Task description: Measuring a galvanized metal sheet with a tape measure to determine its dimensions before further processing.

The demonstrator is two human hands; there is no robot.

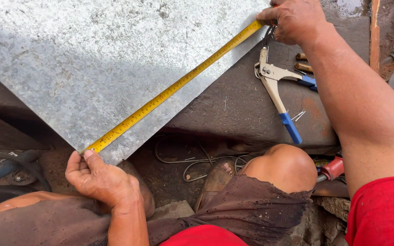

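Head view, two hands, left hand (100, 178), right hand (292, 19), one tape measure (169, 91), one metal sheet (92, 59)

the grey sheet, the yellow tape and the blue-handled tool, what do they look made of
Grey sheet: looks like galvanised steel, going by the dull, mottled crystalline pattern.
Yellow tape: probably thin painted metal; it lies flat and straight between the left hand and right hand.
Blue-handled tool: bare pale metal body, with blue sleeves that look like plastic or rubber.
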